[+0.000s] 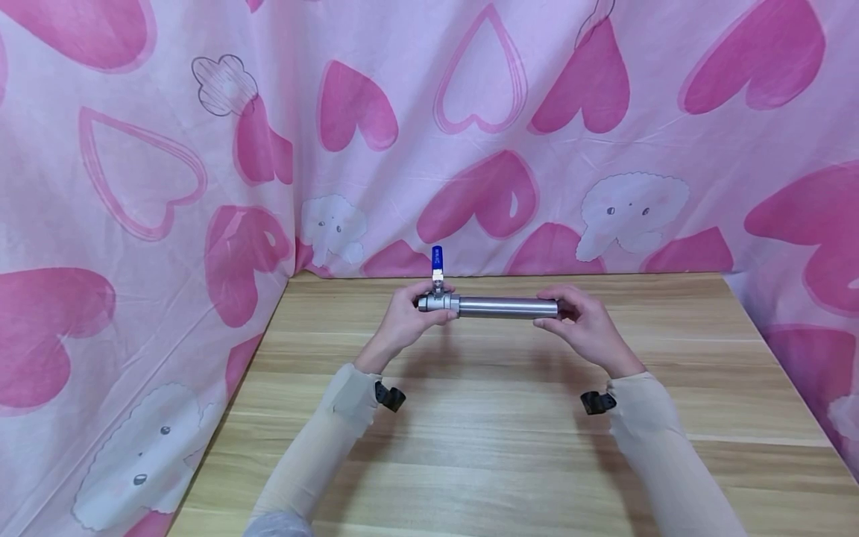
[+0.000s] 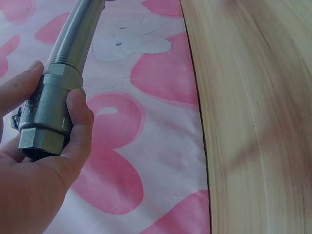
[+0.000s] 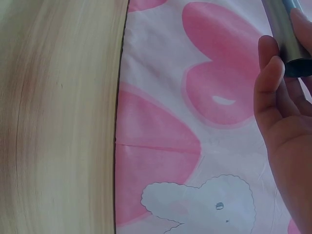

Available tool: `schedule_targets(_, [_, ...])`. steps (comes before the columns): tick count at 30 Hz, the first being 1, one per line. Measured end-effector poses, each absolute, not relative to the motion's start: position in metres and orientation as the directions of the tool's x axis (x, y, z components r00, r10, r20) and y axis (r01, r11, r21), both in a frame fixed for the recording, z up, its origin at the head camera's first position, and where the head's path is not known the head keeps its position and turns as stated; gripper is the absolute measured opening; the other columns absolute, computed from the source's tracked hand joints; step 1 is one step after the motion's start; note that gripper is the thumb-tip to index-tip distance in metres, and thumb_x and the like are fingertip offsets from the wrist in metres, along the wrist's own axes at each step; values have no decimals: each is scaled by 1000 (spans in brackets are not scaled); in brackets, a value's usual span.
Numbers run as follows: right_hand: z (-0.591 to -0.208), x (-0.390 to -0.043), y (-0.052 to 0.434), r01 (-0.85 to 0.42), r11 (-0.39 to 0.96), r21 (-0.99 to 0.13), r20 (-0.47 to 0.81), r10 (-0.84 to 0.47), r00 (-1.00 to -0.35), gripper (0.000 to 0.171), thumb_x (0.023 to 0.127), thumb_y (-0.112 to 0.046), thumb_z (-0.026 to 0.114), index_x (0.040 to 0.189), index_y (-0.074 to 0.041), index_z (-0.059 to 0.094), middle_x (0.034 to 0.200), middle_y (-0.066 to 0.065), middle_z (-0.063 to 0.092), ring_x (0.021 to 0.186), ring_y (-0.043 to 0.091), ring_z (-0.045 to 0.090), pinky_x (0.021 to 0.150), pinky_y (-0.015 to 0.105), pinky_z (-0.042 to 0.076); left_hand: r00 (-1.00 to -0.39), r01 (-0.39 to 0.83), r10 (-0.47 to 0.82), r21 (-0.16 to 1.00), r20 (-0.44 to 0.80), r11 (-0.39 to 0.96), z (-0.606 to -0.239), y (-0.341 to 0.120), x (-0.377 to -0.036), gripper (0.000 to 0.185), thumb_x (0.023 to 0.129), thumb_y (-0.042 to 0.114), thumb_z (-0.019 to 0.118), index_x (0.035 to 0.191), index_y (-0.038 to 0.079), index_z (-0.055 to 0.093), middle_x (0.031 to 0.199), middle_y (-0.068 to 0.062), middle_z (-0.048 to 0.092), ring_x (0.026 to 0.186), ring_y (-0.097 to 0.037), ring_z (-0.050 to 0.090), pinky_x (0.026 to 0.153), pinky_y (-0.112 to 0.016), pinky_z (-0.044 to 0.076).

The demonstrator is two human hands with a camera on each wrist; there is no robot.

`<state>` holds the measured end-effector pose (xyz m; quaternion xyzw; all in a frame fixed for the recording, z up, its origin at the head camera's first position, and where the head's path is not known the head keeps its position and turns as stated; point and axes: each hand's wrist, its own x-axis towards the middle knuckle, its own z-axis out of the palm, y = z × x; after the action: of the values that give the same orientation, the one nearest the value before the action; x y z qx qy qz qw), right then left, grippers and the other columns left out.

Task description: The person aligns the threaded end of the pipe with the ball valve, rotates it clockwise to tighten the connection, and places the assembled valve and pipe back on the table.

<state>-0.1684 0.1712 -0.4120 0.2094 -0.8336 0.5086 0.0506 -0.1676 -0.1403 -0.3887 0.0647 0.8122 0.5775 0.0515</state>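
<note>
a pink cloth printed with hearts (image 1: pixel 168 186) hangs behind and to both sides, closing in the work area so little else shows. below it the wooden tabletop (image 1: pixel 496 447) runs toward the viewer, and both forearms in pale sleeves reach out over it.

the steel pipe (image 1: pixel 506 306) is held level above the far part of the tabletop, clear of the wood, lying across from left to right; a hand at each end keeps it steady and horizontal. at its left end sits a valve body (image 2: pixel 46 114), screwed onto the pipe, with a blue handle (image 1: pixel 437 259) standing upright where no hand covers it.

the left hand (image 1: pixel 406 321) has its fingers (image 2: pixel 80 117) and thumb curled round the valve body, a firm grip on the bulkier part. the right hand (image 1: pixel 587 324) closes its fingers (image 3: pixel 270 73) round the pipe's open right end, seemingly supporting it.
</note>
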Motion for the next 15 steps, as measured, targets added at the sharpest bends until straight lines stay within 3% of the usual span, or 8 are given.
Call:
schedule_targets(11, [-414, -169, 174, -381, 409, -829, 276, -293, -915, 38, 88, -18, 71, 124, -10, 62, 105, 10, 67, 80, 10, 58, 66, 19, 49, -985, 57, 173, 944, 1, 324, -390, -140, -169, 46, 76, 19, 82, 120, 14, 67, 113, 0, 67, 93, -21, 61, 79, -32, 54])
schedule_targets(15, [-415, -170, 174, -383, 415, -825, 280, -288, -916, 36, 89, -21, 70, 123, -10, 63, 105, 7, 67, 79, 10, 57, 64, 20, 48, -986, 51, 168, 946, -4, 321, -390, -140, -169, 43, 76, 20, 82, 117, 19, 69, 113, 0, 67, 93, -21, 61, 78, -32, 54])
